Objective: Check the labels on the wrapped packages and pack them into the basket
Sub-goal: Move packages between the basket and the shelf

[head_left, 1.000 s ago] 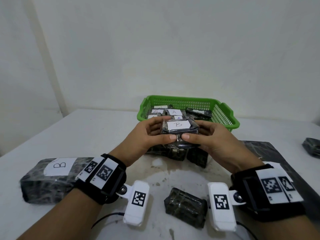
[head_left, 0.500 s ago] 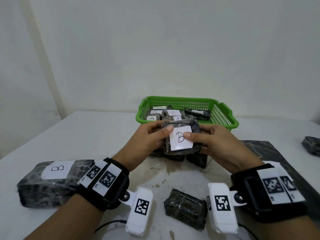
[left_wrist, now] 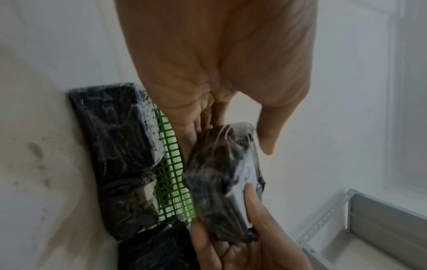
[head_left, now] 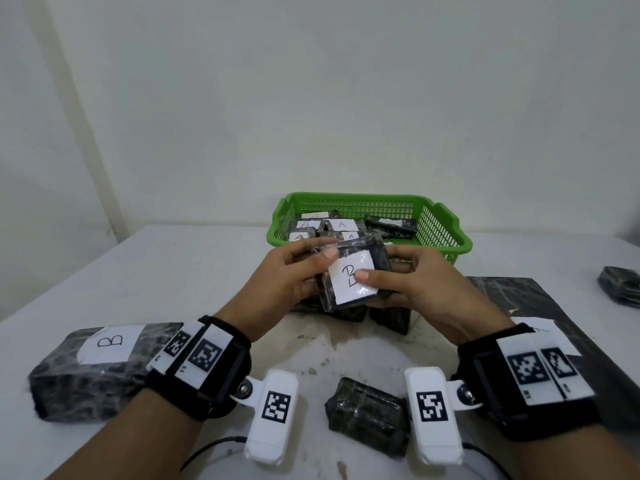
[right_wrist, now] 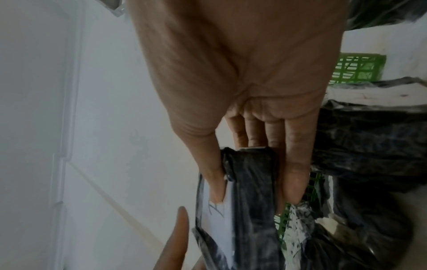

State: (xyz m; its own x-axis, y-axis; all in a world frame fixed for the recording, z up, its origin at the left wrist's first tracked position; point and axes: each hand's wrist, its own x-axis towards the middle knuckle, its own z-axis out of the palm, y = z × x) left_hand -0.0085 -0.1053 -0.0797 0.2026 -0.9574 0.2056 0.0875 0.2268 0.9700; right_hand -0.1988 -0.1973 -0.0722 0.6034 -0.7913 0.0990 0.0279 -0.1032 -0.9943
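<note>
Both hands hold one small dark wrapped package (head_left: pixel 353 275) above the table (head_left: pixel 173 271), just in front of the green basket (head_left: pixel 446 226). The package is tilted so that its white label (head_left: pixel 351 280), marked with a handwritten B, faces up toward the person. The left hand (head_left: pixel 284 282) grips the package's left side, fingers curled behind it and the thumb lying over its top left corner. The right hand (head_left: pixel 422 282) grips the right side, thumb pressed on the label's right edge and fingers wrapped underneath. In the right wrist view the fingers (right_wrist: pixel 293 164) run along the back of the package (right_wrist: pixel 249 201) while the thumb lies on the label.

The basket already holds several wrapped packages; four labels read A (head_left: pixel 342 224), and one package (head_left: pixel 391 224) at the back right shows a label too small to read. More dark packages (head_left: pixel 388 315) lie on the table right under the hands, against the basket's near wall. A large package marked B (head_left: pixel 93 368) lies at the left, beside the left wrist. A small unlabelled package (head_left: pixel 367 414) lies near the front edge between the wrists. A flat dark slab (head_left: pixel 540 306) lies at the right under the right wrist, and another small package (head_left: pixel 620 287) sits far to the right.
</note>
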